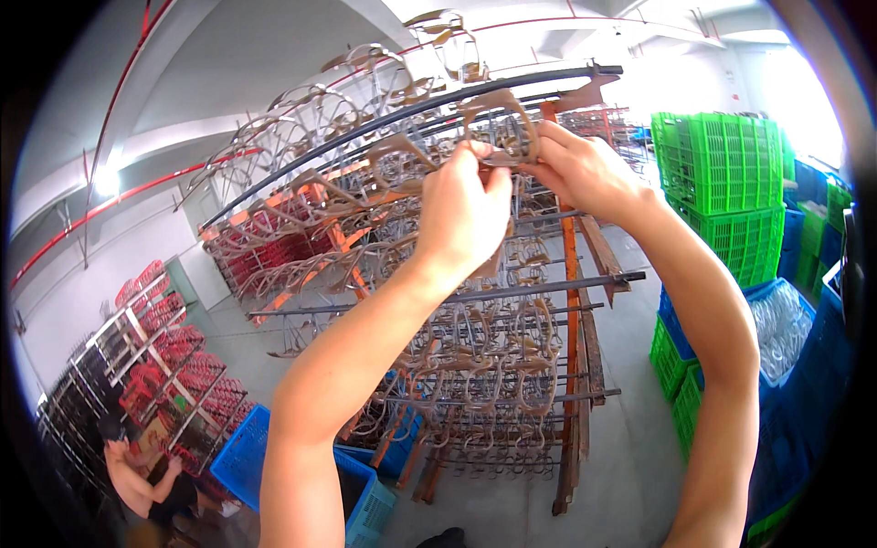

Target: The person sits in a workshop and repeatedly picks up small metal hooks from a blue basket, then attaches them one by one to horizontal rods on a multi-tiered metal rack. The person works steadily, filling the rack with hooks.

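Observation:
Both bare arms reach up to the top tier of a tall rack. A tan, loop-shaped piece hangs there near the right end of a dark bar. My left hand is closed, with thumb and fingers pinched at the lower left of this piece. On its lower right side my right hand grips with bent fingers. Fingertips and tan edges overlap, so the exact contact is partly hidden. Similar tan piece and thin metal hooks hang to the left along the bar.
Lower tiers hold several more bars, including one bar jutting right, beside an orange upright. Green crates and a bin of clear-looking parts stand right. Blue crates sit lower left. A person works by red-loaded racks.

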`<state>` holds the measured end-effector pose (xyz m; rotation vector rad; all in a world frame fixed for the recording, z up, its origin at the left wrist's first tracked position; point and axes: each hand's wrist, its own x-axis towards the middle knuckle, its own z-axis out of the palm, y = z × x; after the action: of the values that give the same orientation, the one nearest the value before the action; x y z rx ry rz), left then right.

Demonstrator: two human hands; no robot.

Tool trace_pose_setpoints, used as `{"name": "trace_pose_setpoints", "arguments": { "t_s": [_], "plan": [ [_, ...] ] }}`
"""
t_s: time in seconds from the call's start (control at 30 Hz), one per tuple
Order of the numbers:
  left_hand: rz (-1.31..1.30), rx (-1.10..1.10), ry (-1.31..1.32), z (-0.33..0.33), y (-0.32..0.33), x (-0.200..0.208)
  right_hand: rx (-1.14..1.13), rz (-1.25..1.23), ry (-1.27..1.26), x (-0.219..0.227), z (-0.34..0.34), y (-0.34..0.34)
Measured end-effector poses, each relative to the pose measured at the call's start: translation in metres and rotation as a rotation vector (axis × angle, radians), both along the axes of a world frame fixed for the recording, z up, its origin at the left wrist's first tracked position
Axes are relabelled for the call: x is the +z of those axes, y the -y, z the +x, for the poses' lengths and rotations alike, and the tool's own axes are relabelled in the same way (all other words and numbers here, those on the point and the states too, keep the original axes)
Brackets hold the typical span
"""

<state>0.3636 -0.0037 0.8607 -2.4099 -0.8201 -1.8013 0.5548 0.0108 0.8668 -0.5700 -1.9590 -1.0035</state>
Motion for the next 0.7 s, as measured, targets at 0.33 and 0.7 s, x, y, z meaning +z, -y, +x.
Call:
{"name": "trace_pose_setpoints", "arguments": {
  "t_s": [0.33, 0.7],
  "plan": [
    [0.006, -0.091, -0.109, -0.033, 0.024, -0.015, -0.175, -0.122, -0.197, -0.014, -0.006, 0.034],
    [-1.514, -0.951, -0.597, -0.193, 0.103, -0.312, 1.121, -0.818, -0.234, -0.262, 0.063, 0.196]
  ]
}}
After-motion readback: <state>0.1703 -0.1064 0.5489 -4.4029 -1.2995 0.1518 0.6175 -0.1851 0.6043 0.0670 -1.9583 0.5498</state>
